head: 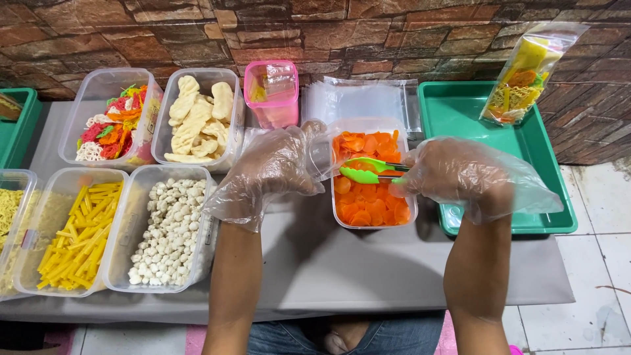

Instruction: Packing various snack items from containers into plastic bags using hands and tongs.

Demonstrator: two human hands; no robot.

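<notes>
Tongs (368, 170), green, pinched in the gloved right hand (460, 176), tips over the tub of orange chips (370, 200) just beside both hands. Left hand (276, 167), gloved, fingers curled on a clear bag (322, 154) at the tub's near-left rim. Green tray (460, 112) sits behind the right hand.

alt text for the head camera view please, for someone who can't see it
Two gloved hands work over a tub of orange crackers: the right hand holds green tongs, and the left hand holds a clear bag. More snack tubs sit to the left, a green tray to the right.
</notes>
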